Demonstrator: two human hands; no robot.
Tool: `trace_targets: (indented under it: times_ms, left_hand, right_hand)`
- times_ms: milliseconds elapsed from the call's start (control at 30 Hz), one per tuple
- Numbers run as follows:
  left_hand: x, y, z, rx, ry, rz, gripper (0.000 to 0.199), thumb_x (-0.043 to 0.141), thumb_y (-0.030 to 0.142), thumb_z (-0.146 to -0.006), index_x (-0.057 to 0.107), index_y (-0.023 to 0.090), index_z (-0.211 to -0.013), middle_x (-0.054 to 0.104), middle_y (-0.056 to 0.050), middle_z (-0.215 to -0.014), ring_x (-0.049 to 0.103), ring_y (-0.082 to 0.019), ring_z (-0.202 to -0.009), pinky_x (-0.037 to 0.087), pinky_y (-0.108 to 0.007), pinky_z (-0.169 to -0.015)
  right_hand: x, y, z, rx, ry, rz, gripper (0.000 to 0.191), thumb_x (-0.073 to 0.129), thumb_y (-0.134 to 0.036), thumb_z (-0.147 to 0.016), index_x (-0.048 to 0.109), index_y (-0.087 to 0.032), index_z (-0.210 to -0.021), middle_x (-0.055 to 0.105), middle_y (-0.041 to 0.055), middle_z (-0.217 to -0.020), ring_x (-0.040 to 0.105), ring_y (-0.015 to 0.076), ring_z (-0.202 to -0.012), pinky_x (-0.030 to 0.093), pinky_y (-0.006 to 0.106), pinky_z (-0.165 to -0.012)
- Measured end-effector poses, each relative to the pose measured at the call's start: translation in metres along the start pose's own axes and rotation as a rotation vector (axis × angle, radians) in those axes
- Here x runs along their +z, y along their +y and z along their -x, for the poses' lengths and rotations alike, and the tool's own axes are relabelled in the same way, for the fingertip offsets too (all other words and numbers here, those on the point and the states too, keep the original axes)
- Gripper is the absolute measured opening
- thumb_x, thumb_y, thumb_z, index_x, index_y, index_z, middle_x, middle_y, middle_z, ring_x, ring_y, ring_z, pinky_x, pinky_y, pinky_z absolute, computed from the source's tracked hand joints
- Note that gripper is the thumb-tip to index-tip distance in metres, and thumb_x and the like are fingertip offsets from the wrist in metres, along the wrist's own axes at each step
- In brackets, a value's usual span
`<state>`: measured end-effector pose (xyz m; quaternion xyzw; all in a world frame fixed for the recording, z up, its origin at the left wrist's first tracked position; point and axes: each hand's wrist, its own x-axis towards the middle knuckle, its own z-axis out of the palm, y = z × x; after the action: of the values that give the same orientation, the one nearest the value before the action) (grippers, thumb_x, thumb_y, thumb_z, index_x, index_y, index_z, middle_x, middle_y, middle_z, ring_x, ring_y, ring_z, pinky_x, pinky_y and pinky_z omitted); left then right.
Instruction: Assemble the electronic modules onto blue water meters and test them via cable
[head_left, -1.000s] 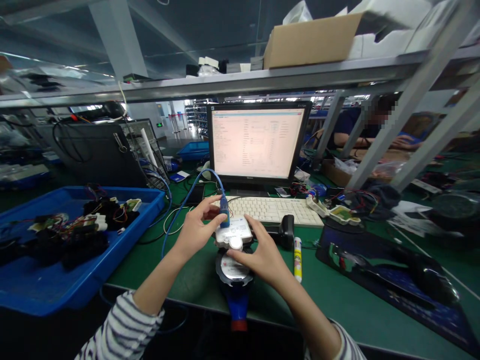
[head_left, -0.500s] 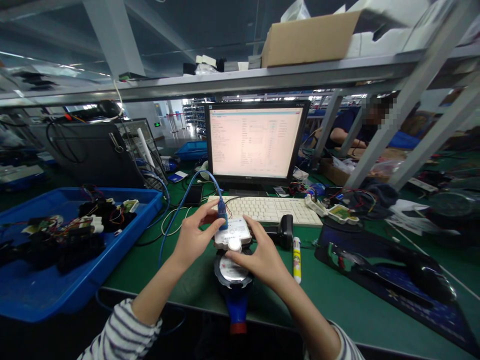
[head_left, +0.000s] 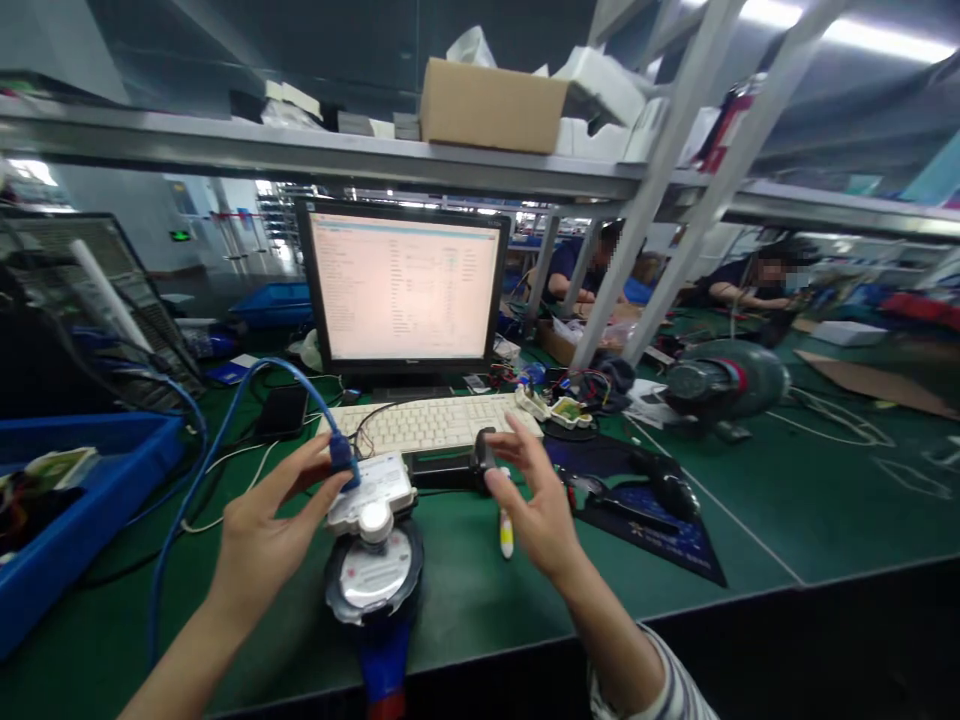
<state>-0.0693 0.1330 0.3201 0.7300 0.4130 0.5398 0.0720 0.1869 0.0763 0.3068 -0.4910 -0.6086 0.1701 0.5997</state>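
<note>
My left hand (head_left: 281, 520) pinches a blue plug (head_left: 343, 458) on a blue cable, at the upper left of a white module (head_left: 377, 482). That module sits just behind a round meter (head_left: 375, 572) with a blue body at the table's front edge. Fingers apart and holding nothing, my right hand (head_left: 536, 500) hovers over a yellow-and-white marker (head_left: 506, 530), right of a black handheld scanner (head_left: 450, 470).
Behind the module lie a white keyboard (head_left: 427, 424) and a lit monitor (head_left: 409, 290). A blue bin (head_left: 67, 520) is at the left, a dark mouse pad (head_left: 637, 505) at the right. Two people sit beyond the metal posts.
The view has turned right, so the bench appears further left. My right hand has let go of the white module and moved right. My left hand still grips the plug.
</note>
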Motion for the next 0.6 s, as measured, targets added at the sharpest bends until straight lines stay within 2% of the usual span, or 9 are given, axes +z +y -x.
trace_targets:
  times_ms: [100,167,233,300,367,433,600]
  left_hand:
    - [0.001,-0.003,0.001,0.005,0.014,0.005,0.044,0.067,0.04,-0.074,0.059,0.026,-0.115,0.071,0.001,-0.095,0.069,-0.014,-0.077,0.056,-0.026,-0.082]
    - [0.002,-0.004,0.002,-0.006,0.015,0.018,0.045,0.066,0.042,-0.074,0.059,0.027,-0.115,0.071,0.003,-0.095,0.068,-0.013,-0.077,0.055,-0.024,-0.084]
    - [0.004,-0.006,0.002,-0.014,0.012,0.04,0.046,0.067,0.043,-0.073,0.059,0.028,-0.116,0.071,0.004,-0.096,0.068,-0.012,-0.078,0.055,-0.023,-0.083]
    - [0.005,-0.007,0.003,-0.003,0.021,0.052,0.044,0.067,0.042,-0.073,0.059,0.029,-0.115,0.071,0.004,-0.095,0.068,-0.012,-0.076,0.055,-0.021,-0.081]
    - [0.007,-0.009,0.004,0.022,0.034,0.042,0.041,0.067,0.04,-0.074,0.06,0.028,-0.113,0.071,0.004,-0.093,0.068,-0.011,-0.076,0.055,-0.02,-0.08]
    - [0.008,-0.01,0.004,0.052,0.034,0.032,0.038,0.066,0.036,-0.075,0.06,0.029,-0.112,0.071,0.004,-0.093,0.068,-0.011,-0.076,0.055,-0.018,-0.08]
    - [0.008,-0.008,0.004,0.089,0.003,0.045,0.043,0.065,0.024,-0.078,0.054,0.032,-0.119,0.071,0.004,-0.096,0.068,-0.008,-0.078,0.054,-0.015,-0.077]
  right_hand:
    - [-0.073,0.031,-0.007,-0.036,0.261,0.284,0.043,0.052,-0.037,-0.087,0.047,-0.02,-0.126,0.058,0.009,-0.109,0.056,0.0219,-0.1,0.044,0.04,-0.091]
    - [-0.126,0.06,-0.01,-0.054,0.371,0.557,0.039,0.05,-0.042,-0.085,0.055,-0.017,-0.115,0.059,0.011,-0.105,0.057,0.0245,-0.095,0.045,0.044,-0.089]
    - [-0.175,0.093,-0.008,-0.041,0.377,0.836,0.042,0.048,-0.048,-0.08,0.059,-0.016,-0.105,0.061,0.013,-0.102,0.055,0.0292,-0.098,0.042,0.049,-0.091]
    - [-0.212,0.124,-0.002,0.041,0.28,0.959,0.047,0.047,-0.051,-0.075,0.059,-0.016,-0.103,0.06,0.0133,-0.103,0.055,0.0308,-0.099,0.042,0.05,-0.092]
    - [-0.236,0.151,0.006,0.105,0.145,0.968,0.049,0.048,-0.051,-0.072,0.058,-0.017,-0.106,0.06,0.0132,-0.107,0.056,0.0302,-0.099,0.043,0.048,-0.092]
    - [-0.252,0.174,0.015,0.126,0.083,0.937,0.052,0.046,-0.05,-0.073,0.056,-0.017,-0.111,0.058,0.014,-0.112,0.055,0.0299,-0.105,0.043,0.045,-0.095]
    - [-0.27,0.215,0.021,0.122,0.075,0.955,0.067,0.048,-0.059,-0.065,0.054,-0.016,-0.117,0.054,0.0176,-0.118,0.056,0.0379,-0.104,0.044,0.054,-0.094]
